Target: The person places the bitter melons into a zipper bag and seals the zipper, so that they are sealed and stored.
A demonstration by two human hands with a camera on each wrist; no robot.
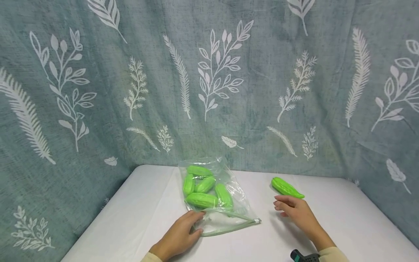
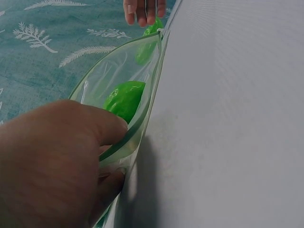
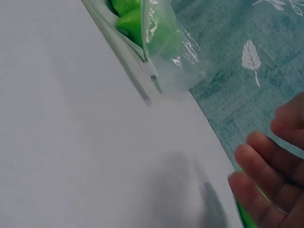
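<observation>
A clear zip bag (image 1: pixel 240 196) lies on the white table with its green-edged mouth gaping toward me. Several green bitter melons (image 1: pixel 201 200) are inside it. My left hand (image 1: pixel 181 231) holds the left end of the mouth, fingers at the upper rim and thumb by the lower one; in the left wrist view that hand (image 2: pixel 61 152) covers part of the rim. One more bitter melon (image 1: pixel 285 187) lies outside, right of the bag. Just in front of it hovers my right hand (image 1: pixel 296 213), fingers loosely bent and nothing in them; the right wrist view shows its fingertips (image 3: pixel 244 154) apart.
The white tablecloth (image 1: pixel 131 214) spreads around the bag. A blue-green curtain with white leaf prints (image 1: pixel 222 91) hangs behind the table and along its sides. The bag's white slider (image 1: pixel 257 221) sits at the right end of the mouth. A dark strap (image 1: pixel 304 256) circles my right wrist.
</observation>
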